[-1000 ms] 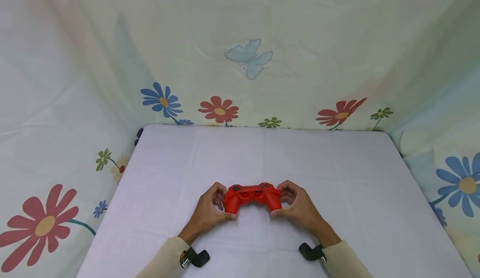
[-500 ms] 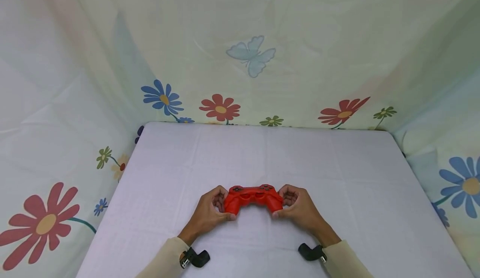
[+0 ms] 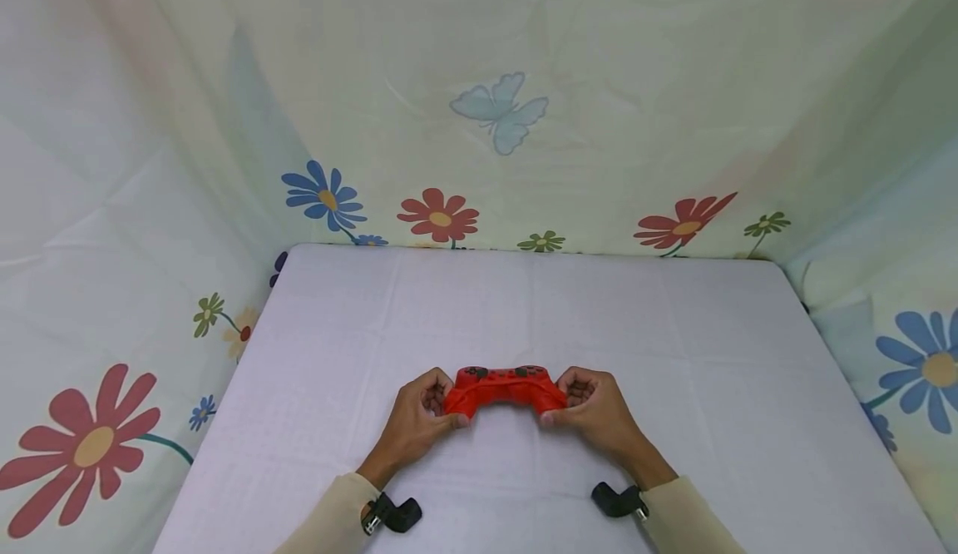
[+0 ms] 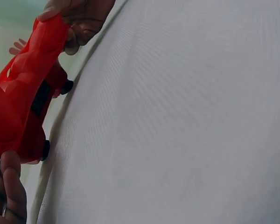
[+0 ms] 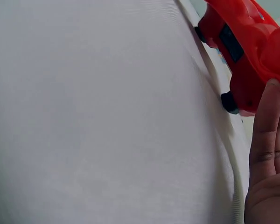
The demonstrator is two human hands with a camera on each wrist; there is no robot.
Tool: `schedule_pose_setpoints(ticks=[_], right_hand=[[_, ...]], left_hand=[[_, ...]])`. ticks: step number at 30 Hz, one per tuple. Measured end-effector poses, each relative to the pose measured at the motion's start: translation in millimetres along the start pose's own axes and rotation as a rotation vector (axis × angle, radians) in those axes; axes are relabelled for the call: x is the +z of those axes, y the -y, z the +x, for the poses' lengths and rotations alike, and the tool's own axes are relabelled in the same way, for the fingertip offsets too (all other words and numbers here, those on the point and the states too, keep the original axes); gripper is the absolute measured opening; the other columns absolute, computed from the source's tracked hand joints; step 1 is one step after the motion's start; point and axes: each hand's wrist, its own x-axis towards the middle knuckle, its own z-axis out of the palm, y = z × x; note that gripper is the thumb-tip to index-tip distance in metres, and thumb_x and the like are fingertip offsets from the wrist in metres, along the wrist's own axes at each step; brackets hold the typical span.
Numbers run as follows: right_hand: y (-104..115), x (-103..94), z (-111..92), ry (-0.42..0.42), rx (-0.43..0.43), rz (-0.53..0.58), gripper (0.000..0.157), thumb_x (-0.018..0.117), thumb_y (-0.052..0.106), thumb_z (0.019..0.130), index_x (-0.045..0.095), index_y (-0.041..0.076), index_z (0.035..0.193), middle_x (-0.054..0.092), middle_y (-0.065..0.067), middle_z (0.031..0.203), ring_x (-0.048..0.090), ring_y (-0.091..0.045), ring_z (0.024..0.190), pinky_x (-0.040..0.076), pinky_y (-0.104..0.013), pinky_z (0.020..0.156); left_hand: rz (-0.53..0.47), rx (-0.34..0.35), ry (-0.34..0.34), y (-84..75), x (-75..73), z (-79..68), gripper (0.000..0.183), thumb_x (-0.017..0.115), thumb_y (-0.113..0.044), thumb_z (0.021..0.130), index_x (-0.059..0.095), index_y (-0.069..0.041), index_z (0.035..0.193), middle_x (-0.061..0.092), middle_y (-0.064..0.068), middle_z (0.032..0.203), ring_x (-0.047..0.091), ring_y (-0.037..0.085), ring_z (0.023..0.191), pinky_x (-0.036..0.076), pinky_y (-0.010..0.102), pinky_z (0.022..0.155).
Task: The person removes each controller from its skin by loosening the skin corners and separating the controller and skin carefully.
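Near the front middle of the table, both hands hold a red game controller by its ends. A smooth red rubbery cover stands off the body, and light shows through a small hole in it in the left wrist view. Black thumbsticks and a dark panel face the white cloth. My left hand pinches the left grip between thumb and fingers. The right grip is pinched by my right hand, whose fingertips press the cover's edge in the right wrist view.
A white cloth covers the table. Behind it and at both sides hangs a curtain printed with flowers and a butterfly. Black camera mounts are strapped at both wrists, beside the beige sleeves.
The controller has tilted, so its grips look shorter and the dark openings between them no longer show in the head view. Both hands keep hold and have barely shifted.
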Motion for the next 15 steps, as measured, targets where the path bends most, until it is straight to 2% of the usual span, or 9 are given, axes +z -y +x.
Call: schedule_pose_setpoints(ticks=[5, 8, 12, 15], right_hand=[[-2.0, 0.9, 0.0, -0.013, 0.030, -0.025, 0.047, 0.097, 0.003, 0.072, 0.062, -0.003, 0.103, 0.067, -0.008, 0.092, 0.066, -0.010, 0.078, 0.058, -0.020, 0.072], [-1.7, 1.6, 1.0, -0.014, 0.035, -0.028, 0.052, 0.097, 0.005, 0.074, 0.062, -0.001, 0.111, 0.069, -0.013, 0.103, 0.072, -0.014, 0.085, 0.060, -0.020, 0.079], [0.9, 1.7, 2.4, -0.021, 0.022, -0.029, 0.052, 0.098, 0.007, 0.073, 0.062, 0.001, 0.110, 0.067, -0.015, 0.105, 0.072, -0.016, 0.088, 0.061, -0.021, 0.080], [3.0, -0.6, 2.1, -0.024, 0.016, -0.030, 0.050, 0.098, 0.006, 0.072, 0.063, 0.000, 0.108, 0.066, -0.016, 0.103, 0.071, -0.016, 0.086, 0.061, -0.022, 0.078]], left_hand=[[0.032, 0.013, -0.034, 2.5, 4.3, 4.3, 0.056, 0.101, -0.016, 0.069, 0.058, -0.015, 0.106, 0.059, 0.004, 0.099, 0.059, 0.026, 0.084, 0.053, 0.027, 0.067], [0.033, -0.017, -0.054, 3.6, 5.8, 6.3, 0.062, 0.102, -0.017, 0.067, 0.058, -0.016, 0.112, 0.061, 0.003, 0.106, 0.061, 0.027, 0.084, 0.054, 0.027, 0.067], [0.027, -0.072, -0.075, 1.8, 4.1, 7.7, 0.061, 0.101, -0.019, 0.069, 0.059, -0.019, 0.113, 0.064, 0.003, 0.101, 0.061, 0.024, 0.075, 0.053, 0.024, 0.068], [0.018, -0.065, -0.057, 1.7, 3.8, 8.7, 0.058, 0.101, -0.025, 0.070, 0.059, -0.020, 0.111, 0.064, 0.004, 0.096, 0.062, 0.024, 0.074, 0.053, 0.023, 0.068]])
